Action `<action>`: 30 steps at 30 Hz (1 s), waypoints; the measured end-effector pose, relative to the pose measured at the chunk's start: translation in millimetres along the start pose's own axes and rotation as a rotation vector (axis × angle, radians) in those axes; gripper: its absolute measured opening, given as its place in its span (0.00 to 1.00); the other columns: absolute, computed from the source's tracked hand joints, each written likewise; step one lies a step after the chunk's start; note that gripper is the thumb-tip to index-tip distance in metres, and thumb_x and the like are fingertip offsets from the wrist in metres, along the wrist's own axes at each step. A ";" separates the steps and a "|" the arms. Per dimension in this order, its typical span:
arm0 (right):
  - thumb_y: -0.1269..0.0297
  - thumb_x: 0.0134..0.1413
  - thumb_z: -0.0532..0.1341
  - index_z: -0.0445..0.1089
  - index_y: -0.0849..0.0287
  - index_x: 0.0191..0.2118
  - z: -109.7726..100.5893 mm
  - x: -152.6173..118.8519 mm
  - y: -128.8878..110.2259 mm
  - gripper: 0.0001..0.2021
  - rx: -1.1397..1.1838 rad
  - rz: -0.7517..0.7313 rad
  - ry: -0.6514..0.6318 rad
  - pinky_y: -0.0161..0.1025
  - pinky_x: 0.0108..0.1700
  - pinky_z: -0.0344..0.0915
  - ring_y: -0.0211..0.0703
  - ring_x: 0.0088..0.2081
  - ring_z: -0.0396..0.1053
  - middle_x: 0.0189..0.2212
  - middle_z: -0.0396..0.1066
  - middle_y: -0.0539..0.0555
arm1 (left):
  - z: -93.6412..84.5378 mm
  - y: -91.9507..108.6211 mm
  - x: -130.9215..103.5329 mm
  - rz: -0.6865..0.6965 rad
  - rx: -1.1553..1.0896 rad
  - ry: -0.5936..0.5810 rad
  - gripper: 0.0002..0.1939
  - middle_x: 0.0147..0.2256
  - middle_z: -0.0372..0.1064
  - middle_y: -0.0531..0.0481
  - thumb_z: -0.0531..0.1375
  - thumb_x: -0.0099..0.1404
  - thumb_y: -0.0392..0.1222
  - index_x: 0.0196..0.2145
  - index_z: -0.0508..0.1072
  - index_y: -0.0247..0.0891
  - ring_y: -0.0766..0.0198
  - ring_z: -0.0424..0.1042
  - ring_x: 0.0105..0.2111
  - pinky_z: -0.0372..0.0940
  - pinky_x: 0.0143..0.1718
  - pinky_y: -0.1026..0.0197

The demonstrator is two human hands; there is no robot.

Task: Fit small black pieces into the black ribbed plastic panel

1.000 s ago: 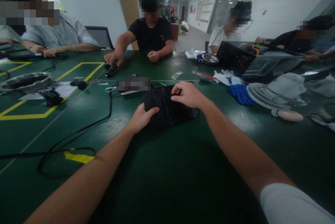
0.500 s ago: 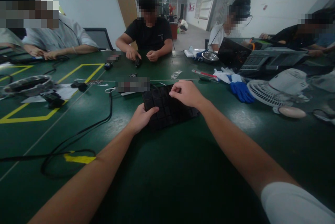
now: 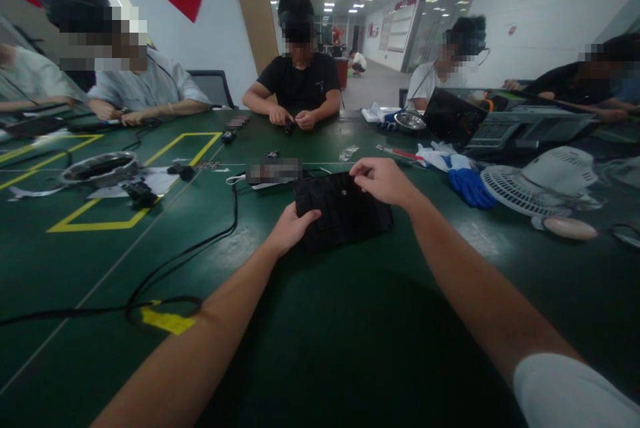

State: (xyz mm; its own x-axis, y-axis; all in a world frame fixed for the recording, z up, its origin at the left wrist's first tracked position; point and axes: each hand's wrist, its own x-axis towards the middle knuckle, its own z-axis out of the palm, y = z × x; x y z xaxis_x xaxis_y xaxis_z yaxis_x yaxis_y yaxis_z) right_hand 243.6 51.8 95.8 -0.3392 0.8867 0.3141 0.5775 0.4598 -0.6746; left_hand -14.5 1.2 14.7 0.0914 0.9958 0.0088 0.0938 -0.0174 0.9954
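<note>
A black flat case (image 3: 333, 218) with a grid of rectangular sections lies on the green table in front of me, tilted a little. My left hand (image 3: 293, 229) grips its left edge, thumb on top and fingers out of sight beneath. Over the upper right part of the case, my right hand (image 3: 383, 181) is closed in a pinch; whatever lies between those fingertips is too small to make out. A small shiny piece (image 3: 344, 193) shows on the dark surface just left of the right fingertips.
Behind the case lies a power strip (image 3: 273, 173) with a black cable (image 3: 235, 205). To the right are blue-and-white gloves (image 3: 470, 185) and a white fan (image 3: 550, 178). A metal ring (image 3: 103, 167) lies left. Several people sit around the green table (image 3: 350, 341).
The camera view has shifted, so the scene sits further right and lower. My right hand has moved slightly rightward over the case, and the small shiny piece now shows. My left hand keeps its grip.
</note>
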 end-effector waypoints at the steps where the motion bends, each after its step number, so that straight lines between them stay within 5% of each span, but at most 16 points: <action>1: 0.71 0.54 0.62 0.77 0.59 0.40 -2.1 -2.3 -2.7 0.09 -0.027 0.002 0.069 0.42 0.37 0.68 0.43 0.30 0.74 0.32 0.78 0.53 | 0.1 -0.4 0.1 0.005 -0.002 -0.006 0.24 0.50 0.82 0.42 0.70 0.57 0.49 0.49 0.77 0.37 0.47 0.80 0.51 0.73 0.56 0.45; 3: 0.71 0.53 0.62 0.76 0.58 0.38 0.3 -12.1 -12.3 0.07 -0.100 0.002 0.155 0.42 0.37 0.67 0.44 0.31 0.73 0.30 0.77 0.52 | 0.3 -1.7 0.1 0.013 0.002 -0.021 0.24 0.49 0.81 0.42 0.69 0.58 0.51 0.50 0.77 0.37 0.47 0.80 0.51 0.73 0.56 0.45; 6: 0.63 0.55 0.66 0.75 0.56 0.40 24.3 -40.7 -32.5 0.07 -0.255 -0.015 0.096 0.44 0.37 0.65 0.44 0.32 0.72 0.33 0.77 0.53 | 0.3 -5.5 -0.2 0.062 0.064 -0.018 0.24 0.50 0.81 0.43 0.64 0.63 0.54 0.50 0.77 0.37 0.46 0.78 0.53 0.70 0.59 0.45; 10: 0.43 0.56 0.68 0.71 0.53 0.58 72.4 -82.1 -47.6 0.29 -0.467 0.005 0.022 0.47 0.37 0.66 0.55 0.41 0.75 0.49 0.76 0.60 | -0.3 -11.9 -2.0 0.109 0.223 -0.093 0.26 0.50 0.81 0.43 0.59 0.67 0.61 0.52 0.79 0.39 0.45 0.77 0.54 0.68 0.61 0.45; 14: 0.42 0.56 0.67 0.68 0.55 0.62 91.5 -96.6 -37.5 0.33 -0.577 0.023 0.044 0.50 0.39 0.69 0.63 0.50 0.73 0.54 0.73 0.66 | -0.4 -10.9 -7.2 0.149 0.319 -0.231 0.29 0.51 0.81 0.44 0.59 0.68 0.64 0.57 0.77 0.43 0.44 0.78 0.53 0.68 0.59 0.44; 19: 0.49 0.59 0.64 0.69 0.55 0.63 69.0 -97.6 -8.0 0.29 -0.680 0.082 0.059 0.50 0.41 0.70 0.62 0.51 0.73 0.55 0.73 0.66 | -1.0 -3.9 -10.8 0.219 0.314 -0.305 0.36 0.44 0.81 0.43 0.54 0.73 0.63 0.69 0.66 0.38 0.51 0.77 0.43 0.70 0.50 0.48; 23: 0.43 0.65 0.60 0.70 0.55 0.61 42.7 -101.5 21.2 0.27 -0.706 0.169 0.104 0.48 0.38 0.68 0.61 0.47 0.75 0.53 0.75 0.66 | -3.5 -1.5 -8.4 0.193 0.327 -0.321 0.33 0.41 0.80 0.45 0.54 0.73 0.62 0.67 0.67 0.39 0.54 0.76 0.40 0.69 0.46 0.51; 30: 0.58 0.70 0.54 0.72 0.54 0.58 -9.2 -103.4 85.0 0.18 -0.745 0.288 0.238 0.46 0.36 0.66 0.59 0.46 0.77 0.52 0.78 0.63 | -5.1 6.0 -10.1 0.157 0.308 -0.301 0.28 0.40 0.79 0.46 0.56 0.72 0.60 0.60 0.72 0.40 0.53 0.76 0.41 0.69 0.47 0.50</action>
State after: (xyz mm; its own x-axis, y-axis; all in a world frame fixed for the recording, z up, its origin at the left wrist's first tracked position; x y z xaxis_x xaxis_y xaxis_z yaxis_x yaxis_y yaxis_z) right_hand 334.6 -0.4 12.1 0.0142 0.9224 0.3860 0.9862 0.0509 -0.1578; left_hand -19.9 -8.5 21.0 0.4080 0.9091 0.0836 0.3418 -0.2370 0.9094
